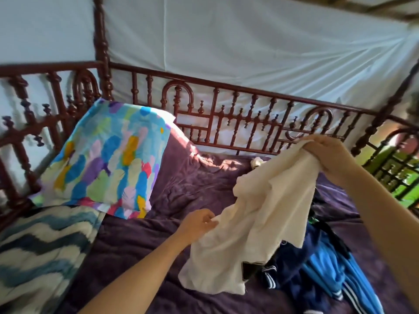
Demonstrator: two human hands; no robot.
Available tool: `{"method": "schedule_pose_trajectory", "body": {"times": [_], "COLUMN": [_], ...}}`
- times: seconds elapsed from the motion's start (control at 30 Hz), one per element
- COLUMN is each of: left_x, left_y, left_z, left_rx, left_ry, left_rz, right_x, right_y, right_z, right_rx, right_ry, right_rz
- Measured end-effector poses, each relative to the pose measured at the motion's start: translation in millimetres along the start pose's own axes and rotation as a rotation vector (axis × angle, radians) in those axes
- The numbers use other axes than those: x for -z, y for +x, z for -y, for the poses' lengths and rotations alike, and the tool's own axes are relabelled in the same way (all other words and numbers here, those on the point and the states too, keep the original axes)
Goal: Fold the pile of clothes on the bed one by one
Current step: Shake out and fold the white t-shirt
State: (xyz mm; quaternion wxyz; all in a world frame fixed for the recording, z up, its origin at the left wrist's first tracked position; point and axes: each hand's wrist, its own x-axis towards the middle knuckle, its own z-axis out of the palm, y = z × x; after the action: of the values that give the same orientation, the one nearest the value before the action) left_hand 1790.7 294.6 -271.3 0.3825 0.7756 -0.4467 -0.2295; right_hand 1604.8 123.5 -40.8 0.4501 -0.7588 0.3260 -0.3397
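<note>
Above the clothes pile (322, 275), both hands (326, 152) hold a cream garment (249, 223).

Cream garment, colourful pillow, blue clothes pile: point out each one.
cream garment (260, 207): head view, middle of the hanging cloth held between both hands.
colourful pillow (108, 159): head view, centre of its patterned face.
blue clothes pile (328, 270): head view, bright blue fabric on top of the heap.
</note>
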Motion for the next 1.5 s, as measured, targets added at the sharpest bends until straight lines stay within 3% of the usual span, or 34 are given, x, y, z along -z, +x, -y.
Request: {"method": "schedule_pose_trajectory", "body": {"times": [0.13,0.23,0.33,0.47,0.6,0.67,0.73,0.8,0.97,1.13,1.33,1.5], "left_x": [-20.4,-33.4,-44.5,-51.3,-23.4,0.4,17.2,25.0,30.9,44.9,6.2,-17.7], "left_y": [-11.9,-19.6,-17.0,-5.4,-0.5,0.5,1.0,0.8,-4.7,-2.9,-23.3,-29.1], "left_z": [-9.1,-36.7,-69.2,-97.3,-113.3,-130.5,-152.1,-173.5,-203.8,-181.6,-78.8,-58.5], "left_rx": [-0.033,-0.132,-0.285,-0.371,-0.371,-0.425,-0.497,-0.546,-0.623,-0.539,-0.149,-0.055], "left_ry": [0.018,-0.154,-0.117,0.006,-0.314,-0.293,-0.191,-0.103,0.056,-0.125,-0.278,-0.482], "left_rz": [0.039,0.109,0.147,0.091,0.045,0.065,0.087,0.113,0.105,0.043,0.174,0.276], "right_x": [6.0,10.3,18.8,45.1,79.4,89.2,85.7,65.6,-4.8,-28.9,-23.5,-5.5], "right_y": [-20.3,-32.0,-39.8,-48.2,-60.2,-64.3,-65.0,-70.0,-83.2,-75.0,-46.4,-28.8], "right_z": [-34.5,-44.4,-42.8,-39.8,-48.7,-56.9,-63.9,-63.2,-59.6,-55.3,-9.3,19.8], "right_rx": [0.023,0.021,0.018,-0.014,-0.104,-0.183,-0.248,-0.164,0.061,0.115,0.168,0.235], "right_ry": [-0.340,-0.372,-0.358,-0.264,-0.178,-0.242,-0.507,-0.677,-0.432,-0.311,-0.051,-0.006], "right_rz": [0.131,0.198,0.225,0.175,0.007,-0.074,-0.034,0.086,0.265,0.108,-0.050,-0.048]}}
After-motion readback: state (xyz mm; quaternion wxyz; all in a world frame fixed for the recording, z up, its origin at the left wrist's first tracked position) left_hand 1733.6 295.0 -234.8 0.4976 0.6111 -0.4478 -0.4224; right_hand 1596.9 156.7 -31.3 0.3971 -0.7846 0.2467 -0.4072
